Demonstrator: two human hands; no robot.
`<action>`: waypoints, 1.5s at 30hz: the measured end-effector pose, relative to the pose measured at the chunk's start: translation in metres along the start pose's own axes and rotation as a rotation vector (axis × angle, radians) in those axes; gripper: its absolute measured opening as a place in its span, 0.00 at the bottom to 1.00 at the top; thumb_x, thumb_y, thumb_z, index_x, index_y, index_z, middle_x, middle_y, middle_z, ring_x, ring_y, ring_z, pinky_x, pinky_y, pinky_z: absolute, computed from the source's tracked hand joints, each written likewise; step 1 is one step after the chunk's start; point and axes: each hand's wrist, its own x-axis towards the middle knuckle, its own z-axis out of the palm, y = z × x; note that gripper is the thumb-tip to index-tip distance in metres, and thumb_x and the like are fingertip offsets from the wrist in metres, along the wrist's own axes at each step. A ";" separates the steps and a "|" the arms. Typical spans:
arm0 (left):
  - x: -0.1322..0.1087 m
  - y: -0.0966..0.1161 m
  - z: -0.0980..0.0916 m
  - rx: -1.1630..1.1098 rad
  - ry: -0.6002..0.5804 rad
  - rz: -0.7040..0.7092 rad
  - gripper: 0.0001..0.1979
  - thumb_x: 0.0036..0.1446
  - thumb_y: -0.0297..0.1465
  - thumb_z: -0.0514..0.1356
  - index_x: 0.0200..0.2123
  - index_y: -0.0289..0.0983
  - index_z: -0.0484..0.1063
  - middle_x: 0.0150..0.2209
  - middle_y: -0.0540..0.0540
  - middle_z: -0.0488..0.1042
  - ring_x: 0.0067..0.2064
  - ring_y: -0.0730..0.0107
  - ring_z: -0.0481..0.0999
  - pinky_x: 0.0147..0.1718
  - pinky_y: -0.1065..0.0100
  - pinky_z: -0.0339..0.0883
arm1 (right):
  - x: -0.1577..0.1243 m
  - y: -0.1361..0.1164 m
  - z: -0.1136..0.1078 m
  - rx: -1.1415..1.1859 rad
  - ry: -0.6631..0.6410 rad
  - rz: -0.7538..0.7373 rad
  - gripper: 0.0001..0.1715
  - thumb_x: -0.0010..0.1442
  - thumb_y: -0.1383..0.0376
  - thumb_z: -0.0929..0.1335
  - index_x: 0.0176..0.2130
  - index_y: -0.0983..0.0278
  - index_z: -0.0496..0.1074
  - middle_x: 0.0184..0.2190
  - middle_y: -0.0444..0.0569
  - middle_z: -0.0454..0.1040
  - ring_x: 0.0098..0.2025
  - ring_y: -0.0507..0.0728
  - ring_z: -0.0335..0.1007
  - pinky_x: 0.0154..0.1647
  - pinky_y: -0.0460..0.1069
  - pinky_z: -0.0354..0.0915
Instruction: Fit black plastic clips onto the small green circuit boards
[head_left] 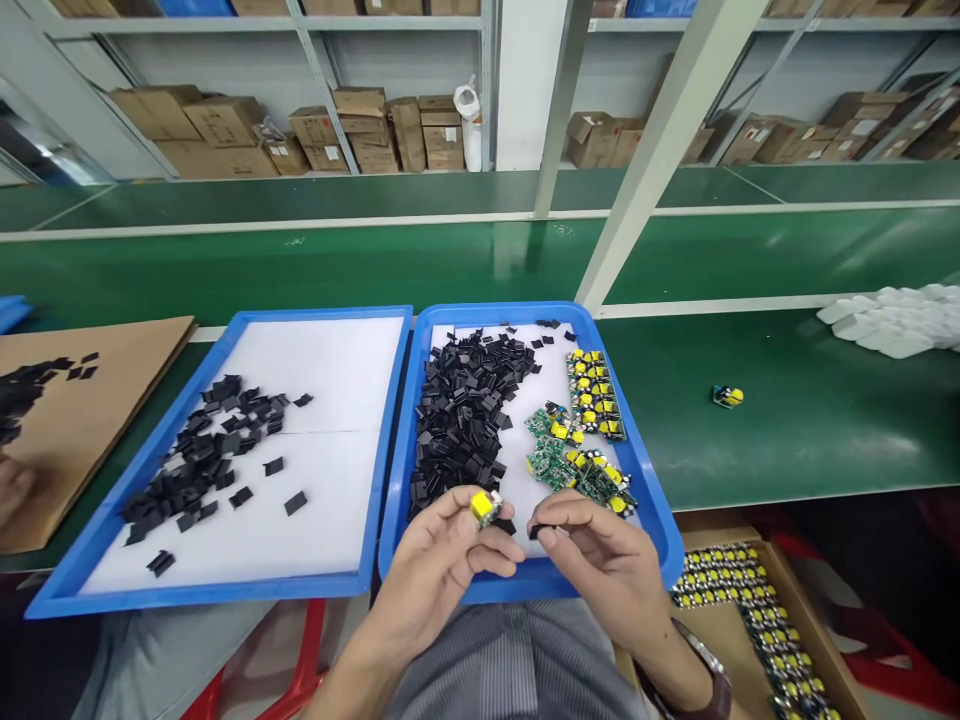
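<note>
My left hand [450,560] pinches a small circuit board with a yellow component [484,507] over the front of the right-hand blue tray [664,535]. Close beside it, my right hand [600,555] grips a small black piece [538,531] between thumb and fingertips. The two parts are apart. Behind my hands, a heap of black pieces [469,410] fills the tray's left side. To its right sit a neat block of yellow-topped boards [594,393] and a looser pile of green boards [585,470].
A second blue tray [367,500] at left holds scattered black pieces [202,460]. Further left, another person's hand [13,490] is by a cardboard sheet [112,400]. One board [727,396] lies on the green bench; a carton of boards [739,640] stands lower right. A slanted post [660,140] rises behind.
</note>
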 end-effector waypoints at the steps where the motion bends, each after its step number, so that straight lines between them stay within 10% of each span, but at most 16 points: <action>1: 0.000 0.001 0.000 -0.033 0.013 -0.004 0.13 0.67 0.37 0.66 0.51 0.38 0.80 0.44 0.38 0.83 0.38 0.64 0.84 0.37 0.67 0.79 | 0.000 0.000 0.001 -0.009 0.015 -0.015 0.16 0.66 0.73 0.71 0.46 0.53 0.82 0.39 0.45 0.80 0.43 0.53 0.78 0.45 0.45 0.74; 5: -0.001 0.000 0.000 -0.088 0.092 0.012 0.19 0.68 0.35 0.65 0.59 0.37 0.76 0.43 0.36 0.84 0.36 0.71 0.79 0.38 0.73 0.75 | -0.001 0.000 0.005 -0.053 0.027 -0.070 0.20 0.65 0.75 0.71 0.49 0.51 0.81 0.40 0.45 0.82 0.43 0.53 0.78 0.45 0.46 0.75; 21: -0.005 -0.003 -0.012 0.209 -0.064 0.120 0.03 0.63 0.28 0.69 0.39 0.38 0.78 0.55 0.42 0.78 0.45 0.66 0.82 0.44 0.65 0.80 | 0.004 0.002 0.013 -0.118 0.054 -0.050 0.14 0.64 0.73 0.73 0.44 0.55 0.83 0.35 0.46 0.80 0.38 0.55 0.77 0.39 0.49 0.73; 27: -0.003 -0.011 -0.011 0.398 -0.048 0.332 0.23 0.58 0.19 0.71 0.53 0.46 0.78 0.50 0.45 0.77 0.54 0.67 0.79 0.53 0.70 0.76 | 0.001 0.000 0.016 0.002 0.031 0.089 0.10 0.63 0.71 0.74 0.41 0.56 0.83 0.32 0.45 0.79 0.35 0.54 0.75 0.39 0.49 0.73; 45: -0.007 -0.015 -0.006 0.610 0.061 0.385 0.16 0.57 0.23 0.72 0.48 0.43 0.83 0.49 0.43 0.81 0.49 0.62 0.84 0.48 0.66 0.82 | -0.012 0.002 0.024 0.021 0.077 0.143 0.05 0.64 0.69 0.74 0.39 0.59 0.82 0.30 0.45 0.76 0.33 0.54 0.75 0.35 0.49 0.73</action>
